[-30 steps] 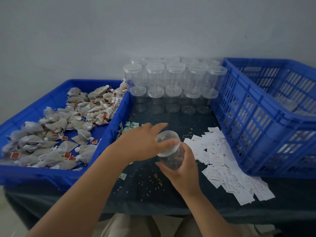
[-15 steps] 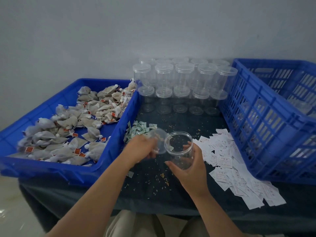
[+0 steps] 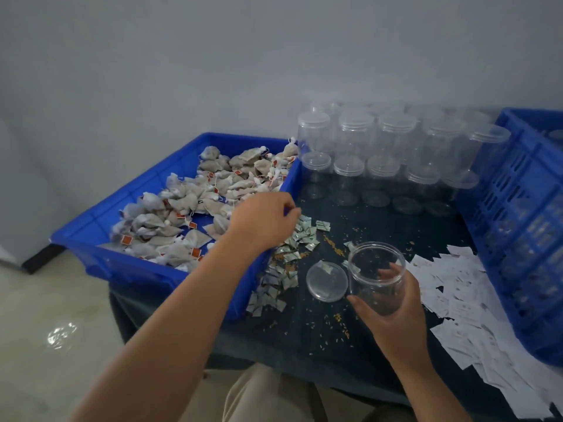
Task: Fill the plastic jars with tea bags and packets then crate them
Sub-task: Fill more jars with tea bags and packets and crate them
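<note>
A dark tabletop (image 3: 304, 339) stands against a plain grey wall, strewn with loose crumbs. At its left a blue tray (image 3: 137, 269) holds a heap of tea bags (image 3: 198, 202); at its right stands a slatted blue crate (image 3: 518, 223). Lidded empty jars (image 3: 393, 153) are stacked in two tiers at the back. The right hand (image 3: 393, 309) grips an open plastic jar (image 3: 376, 269) upright, its lid (image 3: 326, 281) lying flat just beside it. The left hand (image 3: 265, 220) reaches over the small packets (image 3: 292, 254) beside the tray, fingers curled downward; whether they pinch a packet I cannot tell. White paper slips (image 3: 463, 300) lie spread near the crate
</note>
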Demonstrator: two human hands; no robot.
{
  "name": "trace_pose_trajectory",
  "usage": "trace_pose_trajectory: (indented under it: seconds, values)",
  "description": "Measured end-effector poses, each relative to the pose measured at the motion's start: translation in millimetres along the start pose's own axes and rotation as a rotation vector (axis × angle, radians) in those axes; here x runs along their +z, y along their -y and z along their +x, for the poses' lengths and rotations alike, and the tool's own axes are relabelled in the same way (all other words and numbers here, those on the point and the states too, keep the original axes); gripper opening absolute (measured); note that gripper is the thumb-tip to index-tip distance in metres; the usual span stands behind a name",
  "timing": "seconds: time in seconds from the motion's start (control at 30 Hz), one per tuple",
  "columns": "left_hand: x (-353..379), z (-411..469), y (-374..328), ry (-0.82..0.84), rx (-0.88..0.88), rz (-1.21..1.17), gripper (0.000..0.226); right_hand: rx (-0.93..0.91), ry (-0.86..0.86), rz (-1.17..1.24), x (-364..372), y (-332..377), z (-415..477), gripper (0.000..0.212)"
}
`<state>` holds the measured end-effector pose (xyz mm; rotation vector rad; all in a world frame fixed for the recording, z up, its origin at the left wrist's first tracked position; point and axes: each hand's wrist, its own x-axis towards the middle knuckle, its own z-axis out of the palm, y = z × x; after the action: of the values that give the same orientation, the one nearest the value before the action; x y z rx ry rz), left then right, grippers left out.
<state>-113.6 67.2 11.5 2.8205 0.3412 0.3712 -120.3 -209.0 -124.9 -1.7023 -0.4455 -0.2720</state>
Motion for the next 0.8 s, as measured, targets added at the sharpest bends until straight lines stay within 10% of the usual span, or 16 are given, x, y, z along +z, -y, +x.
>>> trace_pose_trajectory:
  seconds: [0.1,0.3,0.47,0.63,0.8]
  values:
    - [-26.3,15.3,59.1,0.119,-0.098,-0.008,0.012,-0.015,0.027,-0.013,1.0,-6.4,0.3,0.081]
    - [13.4,-0.3,125.3,0.703,-0.201,0.152,0.066,-0.020,0.043,-0.017,0.8,-5.8,0.2,0.079]
    - [25.7,8.3,125.6,0.480,-0.108,0.115,0.007,-0.020,0.050,-0.021,1.9,-6.8,0.5,0.078]
    - [7.4,5.1,127.1,0.044,-0.267,-0.314,0.013,-0.020,0.050,0.000,1.0,-7.8,1.2,0.077]
    - [-21.3,2.0,112.6,-0.049,-0.372,-0.659,0.021,0.004,0.062,-0.020,1.8,-7.1,1.2,0.080]
